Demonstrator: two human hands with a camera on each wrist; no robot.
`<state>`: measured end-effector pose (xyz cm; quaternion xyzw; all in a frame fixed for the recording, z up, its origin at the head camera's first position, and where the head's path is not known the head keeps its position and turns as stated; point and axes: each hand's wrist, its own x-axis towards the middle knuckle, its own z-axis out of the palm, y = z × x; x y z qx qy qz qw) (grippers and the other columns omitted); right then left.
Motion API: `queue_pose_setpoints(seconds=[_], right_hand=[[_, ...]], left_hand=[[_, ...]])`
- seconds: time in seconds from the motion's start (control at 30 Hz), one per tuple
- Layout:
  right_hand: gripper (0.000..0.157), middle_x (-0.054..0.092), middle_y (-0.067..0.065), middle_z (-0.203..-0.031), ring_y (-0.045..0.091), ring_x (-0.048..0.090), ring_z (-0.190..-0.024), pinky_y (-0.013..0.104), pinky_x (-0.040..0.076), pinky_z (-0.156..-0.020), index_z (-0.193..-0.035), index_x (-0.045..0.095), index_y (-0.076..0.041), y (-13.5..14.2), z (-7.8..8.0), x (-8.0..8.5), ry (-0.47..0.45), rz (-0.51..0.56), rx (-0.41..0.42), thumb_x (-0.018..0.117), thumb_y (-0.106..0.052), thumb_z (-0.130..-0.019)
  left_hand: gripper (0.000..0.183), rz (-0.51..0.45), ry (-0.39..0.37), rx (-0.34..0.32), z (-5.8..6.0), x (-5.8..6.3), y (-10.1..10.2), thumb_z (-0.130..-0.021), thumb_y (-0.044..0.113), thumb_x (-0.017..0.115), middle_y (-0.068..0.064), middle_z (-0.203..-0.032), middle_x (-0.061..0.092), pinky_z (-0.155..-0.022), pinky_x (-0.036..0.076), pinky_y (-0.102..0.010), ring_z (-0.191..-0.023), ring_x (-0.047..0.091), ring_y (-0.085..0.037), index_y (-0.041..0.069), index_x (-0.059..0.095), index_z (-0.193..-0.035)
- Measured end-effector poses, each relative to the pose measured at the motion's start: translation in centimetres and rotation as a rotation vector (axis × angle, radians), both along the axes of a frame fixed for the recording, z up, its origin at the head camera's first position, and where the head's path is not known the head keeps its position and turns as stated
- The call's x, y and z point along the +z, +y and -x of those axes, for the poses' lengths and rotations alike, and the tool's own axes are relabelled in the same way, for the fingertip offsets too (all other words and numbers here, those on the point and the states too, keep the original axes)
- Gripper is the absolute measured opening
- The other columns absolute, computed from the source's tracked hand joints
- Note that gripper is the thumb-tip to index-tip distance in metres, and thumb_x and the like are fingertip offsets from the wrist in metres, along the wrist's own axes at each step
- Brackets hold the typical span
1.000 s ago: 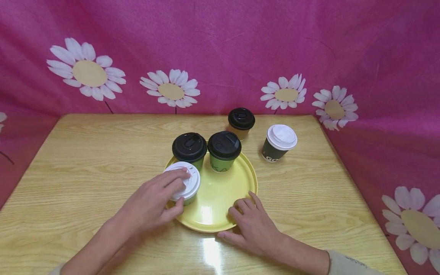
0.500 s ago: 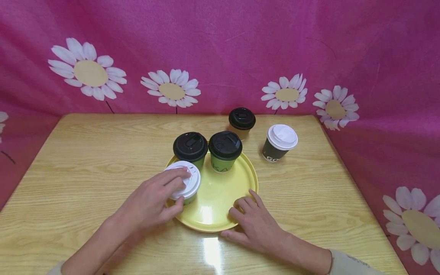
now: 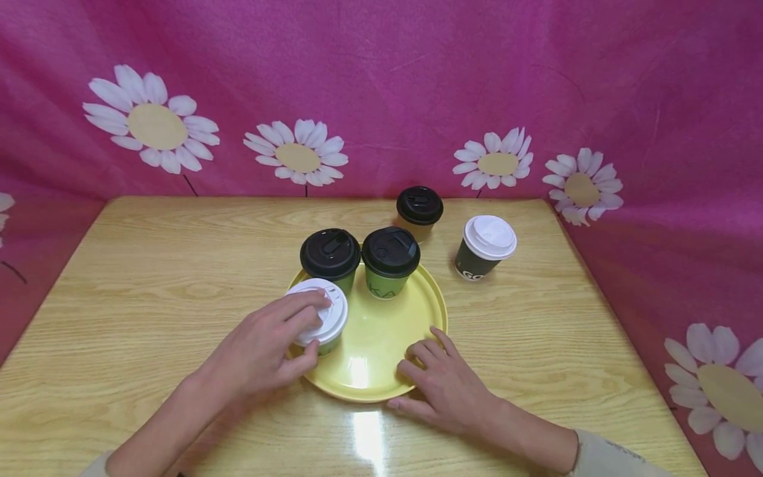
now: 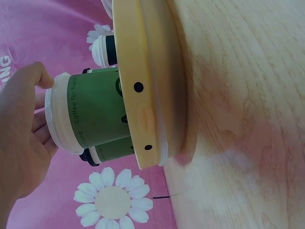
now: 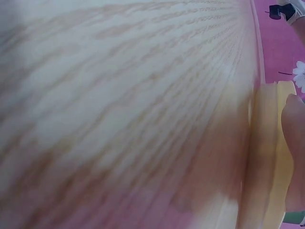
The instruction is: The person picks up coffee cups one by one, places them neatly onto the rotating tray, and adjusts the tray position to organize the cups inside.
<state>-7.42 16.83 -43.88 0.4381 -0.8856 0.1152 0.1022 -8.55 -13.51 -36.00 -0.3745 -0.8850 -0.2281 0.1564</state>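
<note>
In the head view, my left hand [image 3: 262, 344] grips the white lid of a green coffee cup [image 3: 328, 347], thumb at its near edge and fingers over the top. The cup stands upright at the left of a round yellow tray [image 3: 381, 344]. The left wrist view shows the same green cup [image 4: 97, 107] at the tray's rim [image 4: 138, 114]. My right hand [image 3: 444, 384] holds the tray's near right rim, fingers bent over it and thumb at the outside. Behind the held cup stand two green cups with black lids, one left [image 3: 330, 255] and one right [image 3: 390, 265].
Off the tray, a brown cup with a black lid [image 3: 419, 209] stands behind and a dark cup with a white lid [image 3: 485, 245] to the right. All are on a wooden table [image 3: 179, 265]. A pink daisy-print cloth [image 3: 381, 86] hangs around it.
My right thumb has shifted slightly right along the tray's near rim. The left hand, the cups and the tray hold practically the same places.
</note>
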Motion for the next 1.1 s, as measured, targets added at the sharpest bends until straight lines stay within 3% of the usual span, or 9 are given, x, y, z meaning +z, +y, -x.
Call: queue_pose_setpoints(seconds=[0.23,0.63,0.73,0.93,1.1], right_hand=[[0.040,0.048,-0.004,-0.090,0.017,0.045,-0.090,0.052,0.017,-0.104,-0.083,0.053,-0.021,-0.1,0.0,-0.1,0.005,0.012,0.003,0.050,-0.060,-0.083],[0.041,0.048,-0.004,-0.089,0.017,0.046,-0.091,0.053,0.016,-0.104,-0.084,0.054,-0.020,-0.3,-0.2,-0.1,0.004,0.000,-0.013,0.049,-0.061,-0.083],[0.041,0.048,-0.004,-0.089,0.017,0.046,-0.092,0.053,0.015,-0.104,-0.085,0.054,-0.020,-0.3,-0.2,0.0,-0.003,-0.006,-0.018,0.049,-0.061,-0.084],[0.041,0.047,-0.004,-0.090,0.017,0.045,-0.092,0.053,0.016,-0.104,-0.085,0.054,-0.020,-0.4,-0.3,0.0,-0.005,-0.008,-0.024,0.049,-0.061,-0.083],[0.042,0.047,-0.004,-0.089,0.018,0.045,-0.091,0.054,0.016,-0.104,-0.084,0.054,-0.020,-0.5,-0.3,0.0,0.003,-0.003,-0.025,0.050,-0.061,-0.083]], left_hand=[[0.011,0.011,-0.005,-0.004,-0.2,0.2,0.0,-0.076,0.019,0.055,-0.001,-0.120,0.053,-0.092,0.044,-0.034,-0.117,0.045,-0.015,0.013,0.049,-0.083],[0.018,0.005,-0.007,0.030,-0.7,0.2,0.0,-0.078,0.020,0.054,-0.005,-0.125,0.052,-0.100,0.036,-0.033,-0.122,0.042,-0.016,0.010,0.054,-0.093],[0.021,-0.042,0.065,-0.018,-0.8,0.3,0.2,-0.080,0.020,0.050,-0.007,-0.122,0.054,-0.101,0.035,-0.032,-0.120,0.044,-0.019,0.006,0.056,-0.094],[0.026,-0.142,0.320,-0.184,-1.7,1.0,1.6,-0.085,0.017,0.042,-0.010,-0.108,0.060,-0.092,0.044,-0.035,-0.105,0.056,-0.025,0.001,0.060,-0.095],[0.029,-0.104,0.361,-0.263,-3.0,1.1,2.9,-0.087,0.016,0.042,-0.010,-0.107,0.060,-0.088,0.046,-0.035,-0.099,0.057,-0.023,0.001,0.061,-0.103]])
